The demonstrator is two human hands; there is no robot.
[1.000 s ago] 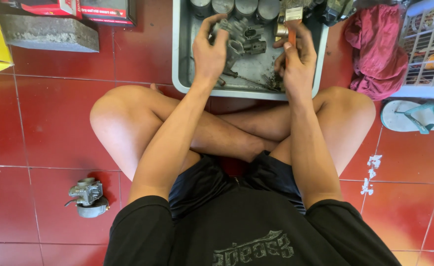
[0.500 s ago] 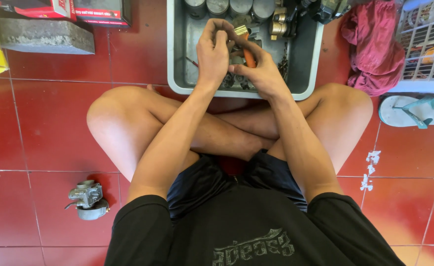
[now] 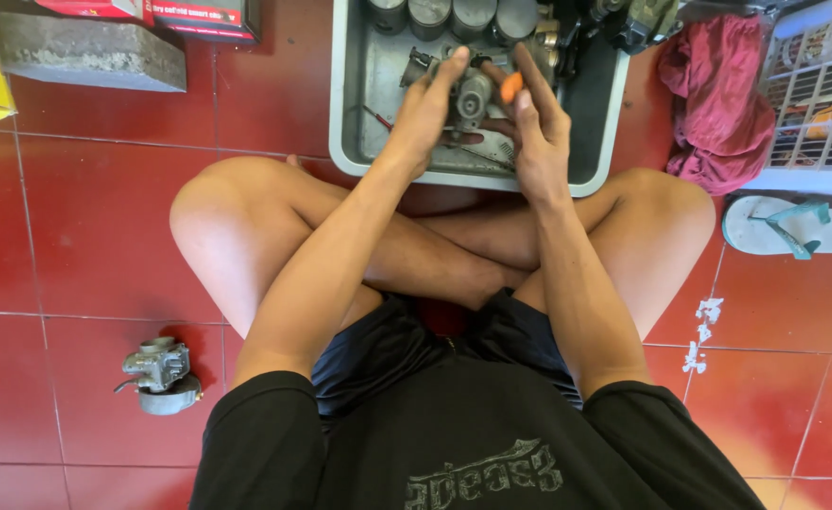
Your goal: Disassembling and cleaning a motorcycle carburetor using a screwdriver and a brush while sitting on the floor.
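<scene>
Both your hands have lifted above the grey tray [image 3: 355,113]: left hand [image 3: 425,113] grasps the metal carburetor [image 3: 471,94], right hand [image 3: 539,132] grips an orange-handled tool [image 3: 510,87], its tip hidden behind your fingers.

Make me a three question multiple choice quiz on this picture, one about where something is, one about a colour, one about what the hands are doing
1. Where does the loose metal carburettor lie?
A. On the red floor tiles by the person's left thigh
B. Inside the plastic basket
C. On the sandal

2. What colour is the tool handle in the right hand?
A. Blue
B. Orange
C. White

3. What is the left hand doing?
A. Resting on the knee
B. Lifting the cloth
C. Gripping a metal part over the grey tray

Answers: 1 A, the carburettor sits alone on the red floor tiles. 2 B, an orange handle shows between the fingers of the right hand. 3 C, the left hand wraps round the metal part above the tray.
</scene>
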